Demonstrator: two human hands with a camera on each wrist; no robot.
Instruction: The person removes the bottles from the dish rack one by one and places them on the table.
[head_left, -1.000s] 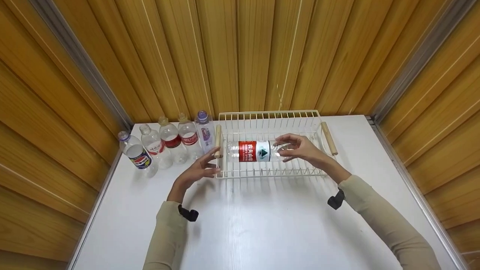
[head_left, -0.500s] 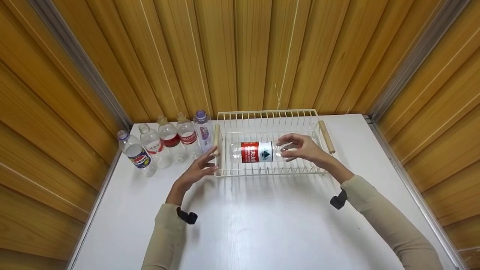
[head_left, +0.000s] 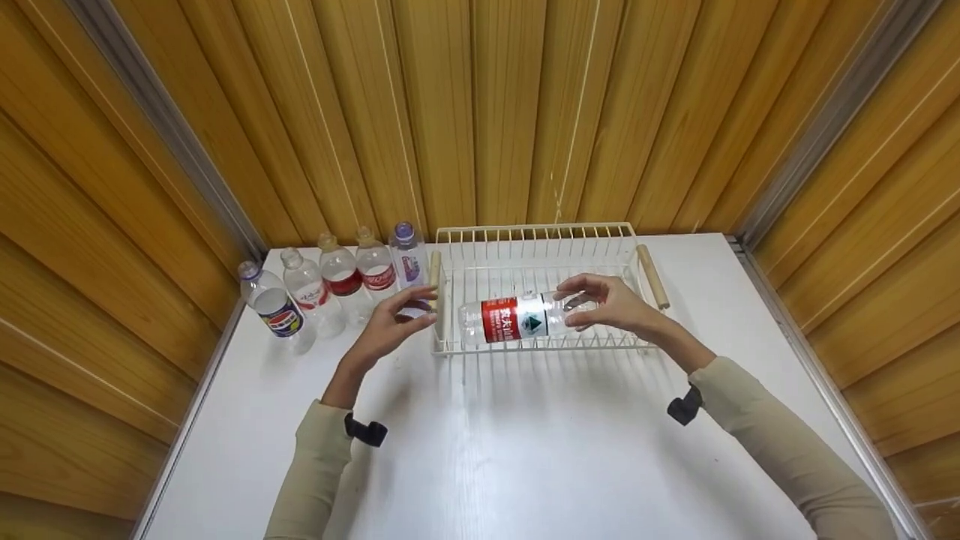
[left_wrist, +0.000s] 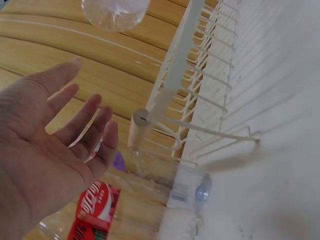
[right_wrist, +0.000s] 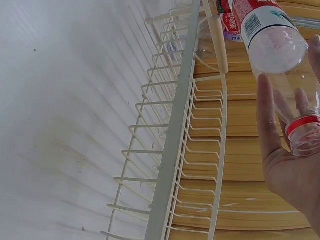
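Observation:
My right hand (head_left: 611,301) grips a clear plastic water bottle (head_left: 514,319) round its shoulder, with a red and white label on it. The bottle lies on its side over the white wire rack (head_left: 540,349), its base pointing left and slightly down. In the right wrist view its uncapped neck (right_wrist: 304,135), ringed in red, sits by my palm. My left hand (head_left: 386,324) is held beside the rack's left wooden handle (head_left: 435,274), fingers gently bent and holding nothing. The bottle's base (left_wrist: 115,12) shows above that hand in the left wrist view.
Several empty bottles stand left of the rack, among them a blue-labelled bottle (head_left: 281,319) and a purple-topped bottle (head_left: 409,259). A second wooden handle (head_left: 652,276) is on the rack's right. Slatted wooden walls (head_left: 510,112) enclose the white table (head_left: 510,450).
The bottle has come nearer to me and tilted, its base end now lower in the head view. My left hand has moved off the rack's corner, slightly up and left.

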